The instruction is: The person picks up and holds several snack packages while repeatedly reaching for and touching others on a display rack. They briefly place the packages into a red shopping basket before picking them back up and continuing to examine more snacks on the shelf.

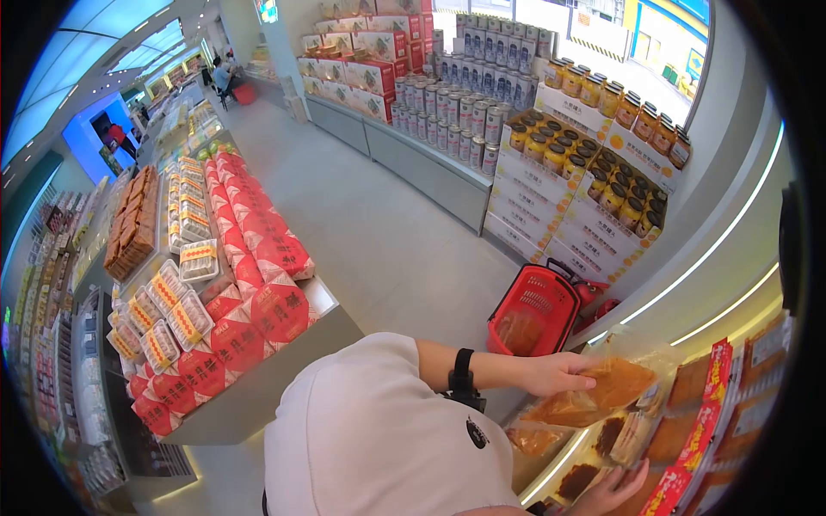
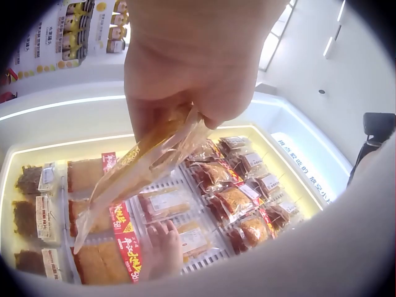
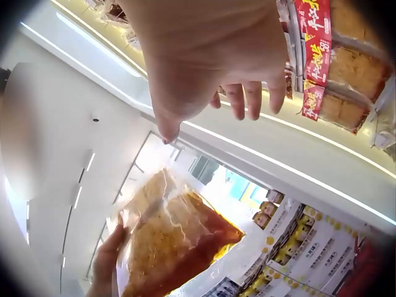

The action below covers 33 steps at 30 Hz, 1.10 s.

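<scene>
Left hand (image 1: 561,375) pinches edge of clear snack bag (image 1: 607,389). Below grip, right hand (image 1: 613,490) lies open, fingers straight, on shelf packets (image 1: 688,387).

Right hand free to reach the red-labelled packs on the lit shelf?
Probably yes: the right hand is empty, fingers straight, beside the red-labelled packs; the left hand holds its bag higher up, clear of the way.

Bright, even shop lighting fills all three fisheye views, corners ringed black and straight lines bowed. A light strip (image 1: 714,248) glares white along the shelf (image 2: 55,133) rim. The left hand (image 2: 198,62) and right hand (image 3: 204,55) loom near the wrist lenses, soft and blurred. The clear packet (image 3: 173,247) glows backlit.
</scene>
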Motion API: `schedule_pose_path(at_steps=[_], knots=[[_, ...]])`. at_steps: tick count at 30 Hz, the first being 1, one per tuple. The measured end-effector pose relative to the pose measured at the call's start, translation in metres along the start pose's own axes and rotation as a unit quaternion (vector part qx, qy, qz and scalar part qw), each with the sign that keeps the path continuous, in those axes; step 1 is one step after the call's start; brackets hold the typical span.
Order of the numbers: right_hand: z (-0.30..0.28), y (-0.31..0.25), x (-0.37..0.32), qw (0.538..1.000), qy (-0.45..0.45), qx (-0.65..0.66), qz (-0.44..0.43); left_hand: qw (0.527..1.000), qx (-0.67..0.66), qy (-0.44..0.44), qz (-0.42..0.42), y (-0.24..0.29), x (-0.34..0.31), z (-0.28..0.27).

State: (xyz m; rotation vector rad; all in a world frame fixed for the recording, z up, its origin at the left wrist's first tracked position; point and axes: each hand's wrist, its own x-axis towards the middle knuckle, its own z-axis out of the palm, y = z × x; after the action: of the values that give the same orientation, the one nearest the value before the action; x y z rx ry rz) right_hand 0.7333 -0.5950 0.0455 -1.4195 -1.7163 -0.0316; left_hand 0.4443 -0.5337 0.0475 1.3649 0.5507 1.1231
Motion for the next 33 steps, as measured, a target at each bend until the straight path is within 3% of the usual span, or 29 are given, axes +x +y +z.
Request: schedule_pose_path(at_steps=[1, 2, 3, 5, 6, 7, 9, 10, 13, 16, 17, 19, 20, 23, 25, 27, 29, 31, 33], knots=[[0.021, -0.001, 0.001, 0.985, -0.004, 0.151, 0.079, 1.000, 0.005, -0.019, 0.008, 0.006, -0.001, -0.003], [0.037, -0.009, 0.010, 0.968, 0.003, 0.248, 0.023, 0.996, 0.065, -0.066, -0.016, 0.024, -0.004, -0.012], [0.040, -0.015, 0.014, 0.968, 0.003, 0.252, 0.018, 0.996, 0.068, -0.063, -0.012, 0.026, -0.004, -0.019], [0.041, -0.022, 0.015, 0.878, -0.210, 0.398, 0.166, 0.981, 0.053, -0.158, -0.095, 0.023, -0.004, -0.031], [0.075, 0.004, 0.009, 0.840, -0.214, 0.479, 0.141, 0.983, 0.031, -0.159, -0.083, 0.024, -0.006, -0.033], [0.091, 0.034, -0.001, 0.840, -0.217, 0.478, 0.138, 0.984, 0.031, -0.156, -0.081, 0.027, -0.008, -0.035], [0.102, 0.021, 0.000, 0.766, -0.301, 0.558, 0.106, 0.987, -0.012, -0.156, -0.025, 0.037, -0.013, -0.037], [0.114, 0.033, -0.002, 0.774, -0.317, 0.528, 0.148, 0.988, -0.011, -0.152, -0.025, 0.037, -0.015, -0.040], [0.121, -0.024, 0.015, 0.726, -0.270, 0.611, 0.164, 0.994, -0.043, -0.105, -0.008, 0.038, -0.021, -0.049], [0.132, -0.035, 0.023, 0.739, -0.233, 0.609, 0.172, 0.997, -0.072, 0.004, -0.023, 0.048, -0.027, -0.058], [0.137, -0.034, 0.024, 0.739, -0.233, 0.609, 0.171, 0.997, -0.071, 0.004, -0.022, 0.047, -0.026, -0.063], [0.150, -0.026, 0.021, 0.772, -0.260, 0.558, 0.158, 0.994, 0.078, 0.078, -0.002, 0.042, -0.025, -0.073], [0.156, -0.021, 0.020, 0.773, -0.259, 0.557, 0.158, 0.992, 0.080, 0.099, 0.002, 0.041, -0.024, -0.077], [0.161, -0.018, 0.020, 0.771, -0.285, 0.546, 0.162, 0.992, 0.068, 0.102, 0.009, 0.041, -0.025, -0.082], [0.159, -0.028, 0.027, 0.692, -0.279, 0.632, 0.209, 0.992, 0.077, 0.102, -0.005, 0.047, -0.025, -0.081], [0.156, -0.045, 0.031, 0.734, -0.275, 0.591, 0.193, 0.990, 0.082, 0.105, -0.038, 0.052, -0.025, -0.085], [0.157, -0.057, 0.034, 0.741, -0.273, 0.575, 0.212, 0.993, 0.025, 0.098, -0.067, 0.046, -0.017, -0.094], [0.161, -0.062, 0.033, 0.760, -0.253, 0.538, 0.263, 0.978, 0.048, 0.185, -0.077, 0.032, -0.005, -0.097], [0.164, -0.075, 0.039, 0.791, -0.185, 0.506, 0.290, 0.952, 0.170, 0.254, -0.023, 0.016, 0.002, -0.100]])
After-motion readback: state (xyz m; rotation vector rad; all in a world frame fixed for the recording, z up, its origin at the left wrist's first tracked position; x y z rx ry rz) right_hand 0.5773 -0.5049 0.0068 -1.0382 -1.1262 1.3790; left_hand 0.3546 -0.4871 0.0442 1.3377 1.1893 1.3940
